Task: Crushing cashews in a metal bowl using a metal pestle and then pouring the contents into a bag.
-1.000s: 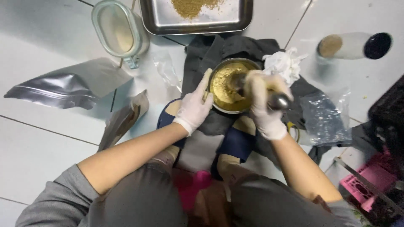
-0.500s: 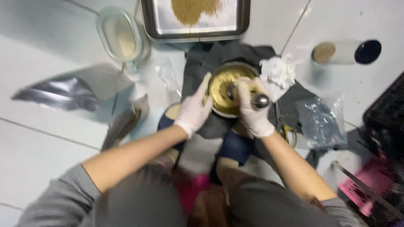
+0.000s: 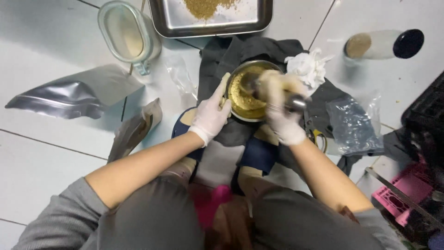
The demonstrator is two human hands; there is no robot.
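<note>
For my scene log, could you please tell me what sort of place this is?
Probably a kitchen or food-prep floor: white floor tiles, a metal tray of ground spice, and a metal mortar that gloved hands work on a dark cloth.
</note>
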